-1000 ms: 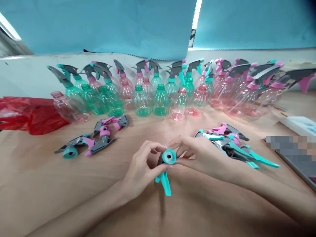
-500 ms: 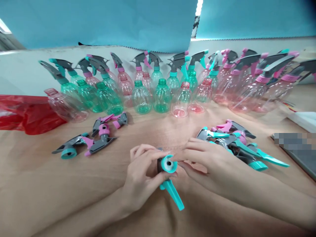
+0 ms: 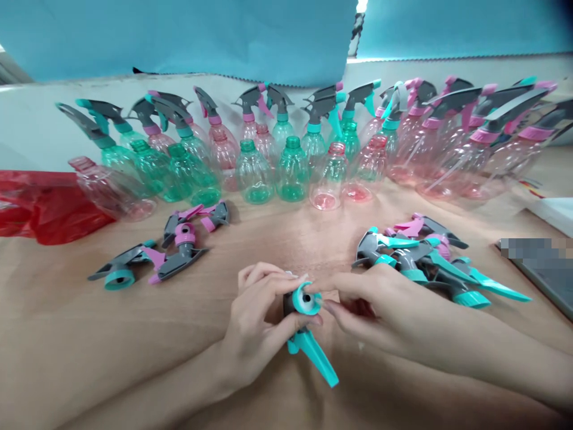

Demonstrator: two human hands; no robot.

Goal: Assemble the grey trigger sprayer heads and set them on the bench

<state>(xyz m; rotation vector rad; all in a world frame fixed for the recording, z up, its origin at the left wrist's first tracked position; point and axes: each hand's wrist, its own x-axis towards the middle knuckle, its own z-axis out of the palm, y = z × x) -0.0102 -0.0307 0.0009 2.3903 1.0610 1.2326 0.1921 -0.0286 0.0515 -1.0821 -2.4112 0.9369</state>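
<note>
My left hand (image 3: 259, 325) is closed around a grey trigger spray head (image 3: 289, 303) whose turquoise collar (image 3: 299, 306) faces me. Inside that collar a white ring surrounds a dark hole. The head's turquoise trigger (image 3: 317, 358) points down and to the right. My right hand (image 3: 371, 304) has its index finger and thumb pinched at the collar's right rim, its other fingers curled. To the left lie loose spray heads, one with a turquoise collar (image 3: 119, 279) and several with pink parts (image 3: 185, 234). More spray heads (image 3: 412, 263) lie heaped beyond my right hand.
Open-necked bottles, green (image 3: 293, 170) and pink (image 3: 329, 179), stand in a row across the table (image 3: 179, 334). Behind them are bottles with spray heads fitted (image 3: 483, 136). A red plastic bag (image 3: 49, 206) lies at left, a dark flat object (image 3: 544, 269) at right.
My right index finger and thumb have come in closer on the turquoise collar. My left hand keeps its hold on the spray head. The view has shifted slightly.
</note>
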